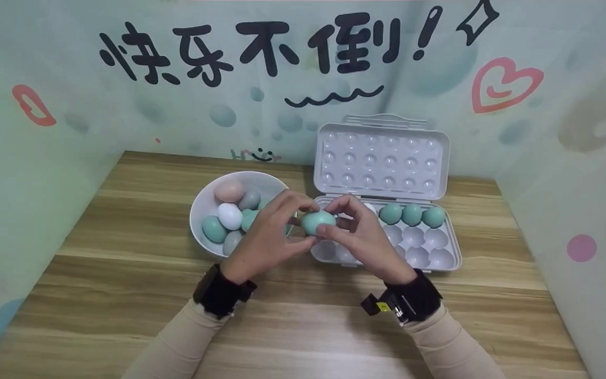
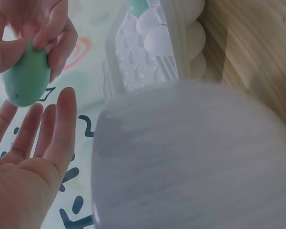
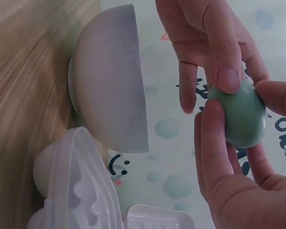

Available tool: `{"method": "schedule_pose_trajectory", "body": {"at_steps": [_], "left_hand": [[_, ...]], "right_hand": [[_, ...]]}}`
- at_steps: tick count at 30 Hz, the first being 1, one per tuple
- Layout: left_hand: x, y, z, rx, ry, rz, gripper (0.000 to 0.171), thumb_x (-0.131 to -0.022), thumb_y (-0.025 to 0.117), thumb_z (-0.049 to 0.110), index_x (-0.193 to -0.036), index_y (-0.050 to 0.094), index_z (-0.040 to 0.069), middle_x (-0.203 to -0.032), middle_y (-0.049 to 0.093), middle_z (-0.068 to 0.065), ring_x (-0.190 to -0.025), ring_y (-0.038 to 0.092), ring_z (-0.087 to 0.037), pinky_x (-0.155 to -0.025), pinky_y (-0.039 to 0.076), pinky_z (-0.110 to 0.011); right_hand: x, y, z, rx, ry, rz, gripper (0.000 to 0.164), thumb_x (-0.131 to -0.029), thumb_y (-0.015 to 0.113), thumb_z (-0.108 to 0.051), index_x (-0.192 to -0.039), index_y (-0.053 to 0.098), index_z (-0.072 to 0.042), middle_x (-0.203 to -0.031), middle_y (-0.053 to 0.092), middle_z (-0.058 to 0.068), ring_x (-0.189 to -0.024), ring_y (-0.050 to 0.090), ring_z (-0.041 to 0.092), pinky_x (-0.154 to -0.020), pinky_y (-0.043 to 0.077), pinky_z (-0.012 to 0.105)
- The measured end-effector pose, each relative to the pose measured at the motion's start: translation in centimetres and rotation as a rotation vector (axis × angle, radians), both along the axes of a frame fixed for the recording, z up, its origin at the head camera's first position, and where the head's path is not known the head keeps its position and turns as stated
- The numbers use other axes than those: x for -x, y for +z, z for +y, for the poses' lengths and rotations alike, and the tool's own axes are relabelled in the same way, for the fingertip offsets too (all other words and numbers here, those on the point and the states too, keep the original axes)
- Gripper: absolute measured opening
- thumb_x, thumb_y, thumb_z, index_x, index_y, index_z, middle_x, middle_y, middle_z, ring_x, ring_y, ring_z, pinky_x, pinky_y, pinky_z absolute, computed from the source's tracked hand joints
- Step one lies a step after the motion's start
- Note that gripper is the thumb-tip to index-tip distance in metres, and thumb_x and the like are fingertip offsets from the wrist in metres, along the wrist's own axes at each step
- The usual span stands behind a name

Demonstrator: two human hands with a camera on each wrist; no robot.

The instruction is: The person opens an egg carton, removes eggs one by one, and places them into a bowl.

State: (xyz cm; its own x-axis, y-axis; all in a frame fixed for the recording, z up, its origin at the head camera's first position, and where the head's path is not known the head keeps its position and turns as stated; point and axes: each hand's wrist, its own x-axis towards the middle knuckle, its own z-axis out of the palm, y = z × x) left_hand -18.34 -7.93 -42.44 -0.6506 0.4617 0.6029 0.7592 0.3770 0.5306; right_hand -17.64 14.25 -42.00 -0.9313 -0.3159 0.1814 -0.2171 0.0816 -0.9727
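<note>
A green egg (image 1: 317,223) is up between both hands, in front of the gap between bowl and carton. My right hand (image 1: 369,239) pinches it, its thumb and fingers pressed against the shell. The left hand (image 1: 269,234) is around the egg's other side; in the left wrist view its fingers (image 2: 62,119) are extended and spread, close by the lower end. A fingertip (image 3: 229,80) of the left hand meets the shell in the right wrist view. Nearest the left hand is a white bowl (image 1: 198,202) of green, white, grey and pinkish eggs, partly hidden by it.
A white egg carton (image 1: 458,252) stands at the right, its lid (image 1: 382,158) raised against the wall. Three green eggs (image 1: 412,215) sit in its back row, with bare cups in front. The printed wall cloth (image 1: 177,121) borders the wooden table (image 1: 303,337).
</note>
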Motion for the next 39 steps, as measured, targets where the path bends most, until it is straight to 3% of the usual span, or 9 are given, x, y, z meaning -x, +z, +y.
{"method": "schedule_pose_trajectory", "body": {"at_steps": [7, 15, 21, 27, 32, 39], "left_hand": [[0.0, -0.2, 0.3, 0.007, 0.013, 0.04, 0.041, -0.085, 0.085, 0.009, -0.122, 0.067, 0.01, -0.119, 0.065, -0.002, -0.113, 0.06, -0.015, -0.104, 0.05, -0.029], [0.2, 0.5, -0.6, 0.016, 0.038, 0.028, 0.038, -0.088, 0.087, 0.016, -0.12, 0.068, 0.011, -0.116, 0.066, -0.002, -0.107, 0.061, -0.015, -0.096, 0.055, -0.035], [0.5, 2.2, -3.6, 0.019, 0.142, -0.002, 0.04, -0.086, 0.089, 0.019, -0.12, 0.07, 0.012, -0.118, 0.068, 0.0, -0.108, 0.061, -0.014, -0.094, 0.055, -0.034], [0.9, 3.2, -7.3, 0.06, 0.27, -0.102, 0.044, -0.085, 0.09, 0.015, -0.122, 0.068, 0.007, -0.122, 0.068, -0.006, -0.11, 0.064, -0.02, -0.092, 0.059, -0.039], [1.8, 3.7, -10.0, 0.169, 0.316, -0.187, 0.046, -0.086, 0.088, 0.011, -0.126, 0.066, 0.005, -0.127, 0.065, -0.011, -0.113, 0.064, -0.025, -0.096, 0.059, -0.043], [2.9, 3.8, -13.4, 0.278, 0.352, -0.224, 0.043, -0.088, 0.086, 0.008, -0.126, 0.066, 0.005, -0.127, 0.065, -0.015, -0.116, 0.063, -0.033, -0.103, 0.055, -0.054]], "right_hand": [[0.0, 0.0, -0.2, -0.032, 0.012, 0.023, 0.031, -0.093, 0.08, -0.014, -0.117, 0.061, -0.005, -0.124, 0.063, 0.011, -0.108, 0.07, 0.029, -0.089, 0.06, 0.031], [0.0, 0.3, 0.1, -0.036, 0.019, 0.065, 0.031, -0.095, 0.079, -0.009, -0.12, 0.062, -0.002, -0.124, 0.065, 0.014, -0.101, 0.074, 0.03, -0.089, 0.063, 0.037], [0.3, 0.8, 0.9, 0.004, -0.016, 0.076, 0.028, -0.096, 0.077, -0.006, -0.119, 0.061, -0.001, -0.123, 0.066, 0.023, -0.1, 0.074, 0.034, -0.087, 0.064, 0.041], [0.5, 1.4, 1.9, -0.003, -0.069, 0.089, 0.028, -0.095, 0.076, -0.003, -0.119, 0.063, -0.001, -0.121, 0.069, 0.012, -0.108, 0.071, 0.03, -0.088, 0.063, 0.039], [0.6, 1.6, 2.6, -0.039, -0.112, 0.115, 0.027, -0.095, 0.077, -0.004, -0.12, 0.064, -0.003, -0.121, 0.068, 0.011, -0.107, 0.071, 0.029, -0.087, 0.063, 0.036], [1.1, 2.0, 3.4, -0.128, -0.146, 0.216, 0.028, -0.095, 0.076, -0.002, -0.121, 0.065, -0.002, -0.122, 0.068, 0.014, -0.108, 0.072, 0.029, -0.088, 0.062, 0.035]]}}
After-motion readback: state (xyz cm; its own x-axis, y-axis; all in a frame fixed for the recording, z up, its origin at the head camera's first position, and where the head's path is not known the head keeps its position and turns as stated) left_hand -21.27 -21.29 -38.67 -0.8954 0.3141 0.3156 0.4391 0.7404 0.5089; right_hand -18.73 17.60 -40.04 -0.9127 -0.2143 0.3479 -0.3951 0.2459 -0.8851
